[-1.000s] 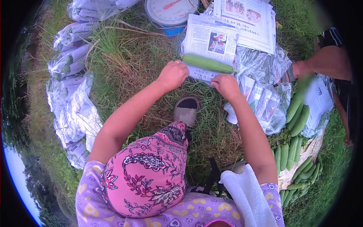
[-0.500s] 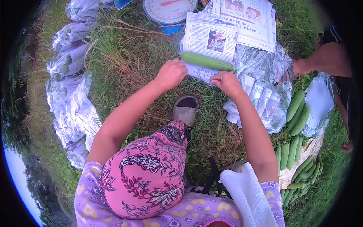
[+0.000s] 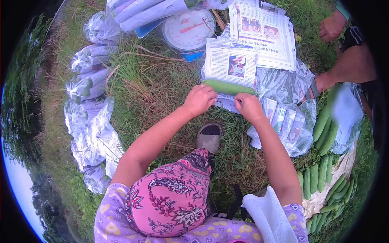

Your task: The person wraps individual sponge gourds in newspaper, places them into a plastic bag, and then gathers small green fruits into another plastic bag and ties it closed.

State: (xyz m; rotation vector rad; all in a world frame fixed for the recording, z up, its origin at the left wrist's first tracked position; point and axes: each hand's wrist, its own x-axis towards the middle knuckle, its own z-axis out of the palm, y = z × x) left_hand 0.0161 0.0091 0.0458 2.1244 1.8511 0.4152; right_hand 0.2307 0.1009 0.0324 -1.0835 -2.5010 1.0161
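Observation:
A long green gourd, smooth and slightly tapered, lies crosswise on a sheet of newspaper spread on the grass. My left hand pinches the sheet's near edge by the gourd's left end, fingers closed. On the right, my right hand also pinches that near edge, just below the gourd's right end. Between both hands a strip of the paper is lifted against the gourd's near side. My fingertips partly hide the edge.
A dial scale stands beyond, partly behind a plastic bag of paper-wrapped rolls. More wrapped bundles line the left. To the right lie stacked newspapers, plastic bags and loose gourds. Another person's hand shows at upper right.
The near edge of the newspaper has come up closer to the gourd, and my hands are nearer each other. The view has shifted, bringing the bag over the scale and the other person's hand into sight.

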